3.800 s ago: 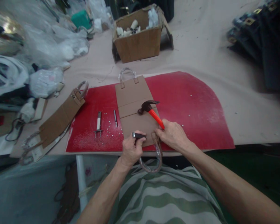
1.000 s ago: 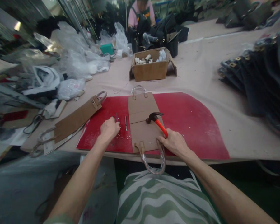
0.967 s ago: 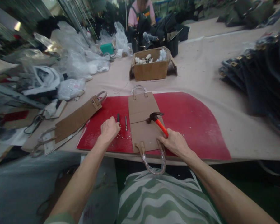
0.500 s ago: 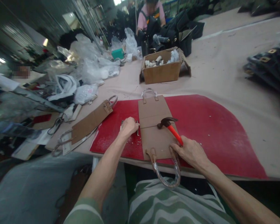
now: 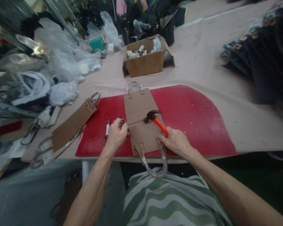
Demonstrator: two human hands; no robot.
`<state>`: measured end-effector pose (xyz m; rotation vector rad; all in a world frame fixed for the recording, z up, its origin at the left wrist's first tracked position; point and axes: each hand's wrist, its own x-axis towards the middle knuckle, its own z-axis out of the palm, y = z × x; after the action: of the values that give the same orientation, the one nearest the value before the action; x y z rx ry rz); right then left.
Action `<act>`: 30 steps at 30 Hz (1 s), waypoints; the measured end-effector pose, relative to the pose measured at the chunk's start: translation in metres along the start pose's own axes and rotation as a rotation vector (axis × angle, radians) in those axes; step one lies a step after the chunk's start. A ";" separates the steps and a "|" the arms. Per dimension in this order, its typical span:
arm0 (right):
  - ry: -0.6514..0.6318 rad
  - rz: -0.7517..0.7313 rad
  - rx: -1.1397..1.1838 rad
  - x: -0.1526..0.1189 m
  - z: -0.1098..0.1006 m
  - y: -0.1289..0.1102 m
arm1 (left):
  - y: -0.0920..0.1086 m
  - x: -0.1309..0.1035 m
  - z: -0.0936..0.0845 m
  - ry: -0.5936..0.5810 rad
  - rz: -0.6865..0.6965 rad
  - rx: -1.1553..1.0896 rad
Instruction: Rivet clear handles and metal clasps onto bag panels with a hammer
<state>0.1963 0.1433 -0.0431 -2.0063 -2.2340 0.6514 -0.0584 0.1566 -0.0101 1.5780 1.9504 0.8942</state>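
My right hand [image 5: 178, 141] is closed around the orange handle of a claw hammer [image 5: 153, 116]. The hammer's dark head is over a flat brown bag panel [image 5: 145, 133], whose plastic-wrapped handles [image 5: 155, 172] hang past the table's near edge. At the panel's left side, my left hand [image 5: 118, 133] pinches a small dark metal tool [image 5: 128, 131], partly hidden by the fingers. Left of that hand, a thin tool with a pale handle [image 5: 108, 126] lies on the red mat [image 5: 188, 119]. Small bright bits lie near the left fingertips.
A second brown bag piece [image 5: 73, 124] lies at the left. Beyond the mat stands a cardboard box [image 5: 145, 64] of small white items. Dark bag pieces [image 5: 261, 62] are stacked at the right, and clear plastic bags [image 5: 63, 56] heap at the left. A person is partly visible behind the box.
The view has tilted down and shifted right. My left hand has lifted off the small tools, uncovering the pale-handled one, with a metal tool in its fingers. My right hand still grips the hammer.
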 end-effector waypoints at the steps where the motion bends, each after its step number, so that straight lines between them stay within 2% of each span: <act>1: -0.001 0.001 0.000 0.000 0.000 0.000 | 0.002 -0.012 0.008 -0.027 0.036 -0.099; 4: 0.000 0.004 0.005 -0.001 -0.001 -0.001 | 0.006 -0.045 0.035 -0.113 0.121 -0.248; 8: -0.002 0.009 0.011 -0.002 -0.001 -0.002 | 0.000 -0.068 0.057 -0.088 0.186 -0.331; 13: 0.010 0.008 0.019 -0.003 -0.001 -0.002 | -0.011 -0.070 0.061 -0.041 0.166 -0.444; 17: 0.012 0.009 0.016 -0.003 0.000 -0.002 | -0.012 -0.072 0.063 -0.028 0.161 -0.460; 22: 0.034 0.008 0.012 -0.004 0.001 -0.002 | -0.010 -0.078 0.068 -0.030 0.278 -0.387; 27: 0.040 0.013 0.019 -0.006 -0.001 -0.003 | -0.008 -0.082 0.075 0.027 0.403 -0.241; 30: 0.040 0.024 0.040 -0.006 0.000 -0.002 | -0.007 -0.079 0.074 -0.021 0.448 -0.152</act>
<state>0.1948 0.1378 -0.0412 -2.0122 -2.1610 0.6467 0.0076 0.0925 -0.0680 1.9558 1.4941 1.1601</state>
